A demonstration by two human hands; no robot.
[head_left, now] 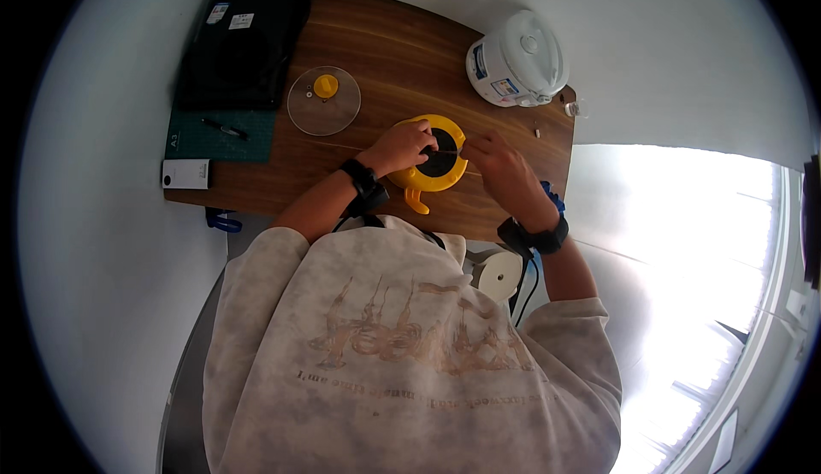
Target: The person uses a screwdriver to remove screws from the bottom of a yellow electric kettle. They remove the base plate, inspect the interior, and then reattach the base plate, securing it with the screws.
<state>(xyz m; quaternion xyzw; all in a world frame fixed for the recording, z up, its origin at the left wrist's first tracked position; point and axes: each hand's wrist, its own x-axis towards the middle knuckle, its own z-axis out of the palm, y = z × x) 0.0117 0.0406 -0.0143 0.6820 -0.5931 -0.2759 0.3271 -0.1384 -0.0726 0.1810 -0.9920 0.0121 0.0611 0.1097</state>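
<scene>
A round yellow pot with a dark inside stands near the front edge of the wooden table, its curved handle toward me. My left hand reaches over the pot's left side, fingers closed near its middle. From the right, my right hand comes to the opposite rim with its fingers pinched. A thin dark line runs between the two hands above the pot; what it belongs to is too small to tell. Left of the pot lies a round glass lid, with a yellow knob and tiny ring-like parts on it.
At the back left is a flat black case. Before it lie a green cutting mat, a pen and a white box-shaped device. A white lidded pail and a small clear container stand at the right.
</scene>
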